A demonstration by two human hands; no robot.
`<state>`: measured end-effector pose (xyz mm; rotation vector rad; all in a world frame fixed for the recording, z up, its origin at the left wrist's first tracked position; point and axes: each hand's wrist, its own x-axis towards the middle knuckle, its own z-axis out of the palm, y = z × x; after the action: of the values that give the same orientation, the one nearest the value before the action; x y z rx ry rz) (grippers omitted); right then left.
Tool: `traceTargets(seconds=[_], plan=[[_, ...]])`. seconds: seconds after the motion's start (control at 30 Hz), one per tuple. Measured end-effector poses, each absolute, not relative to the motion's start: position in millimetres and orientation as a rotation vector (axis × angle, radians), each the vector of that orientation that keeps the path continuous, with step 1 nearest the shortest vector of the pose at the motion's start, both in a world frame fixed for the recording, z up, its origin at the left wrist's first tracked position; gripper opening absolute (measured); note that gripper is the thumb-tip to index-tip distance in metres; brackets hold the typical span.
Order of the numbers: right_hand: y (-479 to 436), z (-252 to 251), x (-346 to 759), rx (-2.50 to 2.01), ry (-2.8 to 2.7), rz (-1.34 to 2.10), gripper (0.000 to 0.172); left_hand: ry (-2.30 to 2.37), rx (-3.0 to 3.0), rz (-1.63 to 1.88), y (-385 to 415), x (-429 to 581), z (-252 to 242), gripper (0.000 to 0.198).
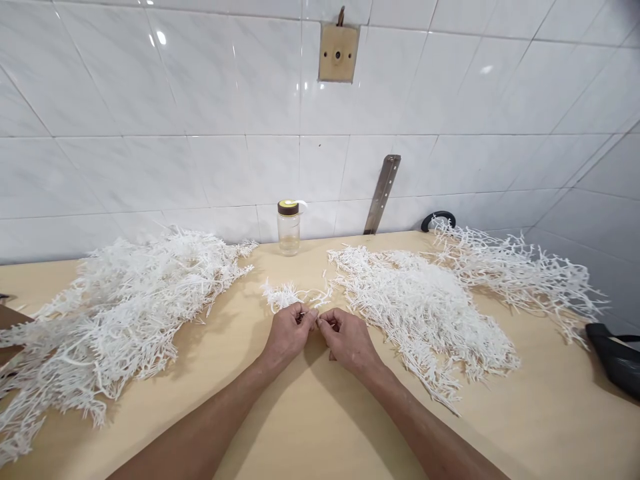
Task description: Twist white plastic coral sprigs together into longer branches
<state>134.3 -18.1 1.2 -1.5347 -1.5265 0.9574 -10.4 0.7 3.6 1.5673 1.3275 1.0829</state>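
Note:
My left hand [290, 333] and my right hand [346, 340] meet at the middle of the wooden table [310, 427], fingertips touching. Both pinch a small white plastic sprig [287, 295] whose bristly branches fan out just beyond my fingers. A large heap of the same white branched plastic pieces [120, 313] lies to the left. Another heap [425, 307] lies just right of my right hand.
A clear jar with a brown lid [289, 227] stands at the back by the tiled wall. A metal strip [382, 193] leans on the wall. More white pieces [520, 273] spread at the back right. A black object [617, 357] sits at the right edge.

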Motion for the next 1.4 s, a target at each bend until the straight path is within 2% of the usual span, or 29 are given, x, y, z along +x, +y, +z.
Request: traceTargets(seconds=[0.1, 0.23, 0.63, 0.93, 1.17, 1.4], plan=[[-17, -1, 135, -1.476, -1.462, 1.011, 0.016, 1.301, 1.569, 1.066, 1, -11, 3, 0.031], [-16, 1, 139, -1.334, -1.463, 1.119, 0.025, 1.198, 1.489, 1.033, 3, -11, 2, 0.036], [-17, 1, 141, -1.348, -1.479, 1.205, 0.015, 1.208, 1.352, 1.135, 5, -11, 3, 0.033], [-19, 9, 141, -1.385, -1.554, 1.127, 0.025, 1.215, 1.382, 1.109, 4, -11, 2, 0.035], [-18, 9, 139, -1.435, -1.479, 1.132, 0.023, 1.217, 1.363, 1.085, 2, -10, 7, 0.037], [-16, 1, 139, -1.309, -1.376, 1.327, 0.032, 1.179, 1.359, 1.094, 2, -11, 9, 0.036]])
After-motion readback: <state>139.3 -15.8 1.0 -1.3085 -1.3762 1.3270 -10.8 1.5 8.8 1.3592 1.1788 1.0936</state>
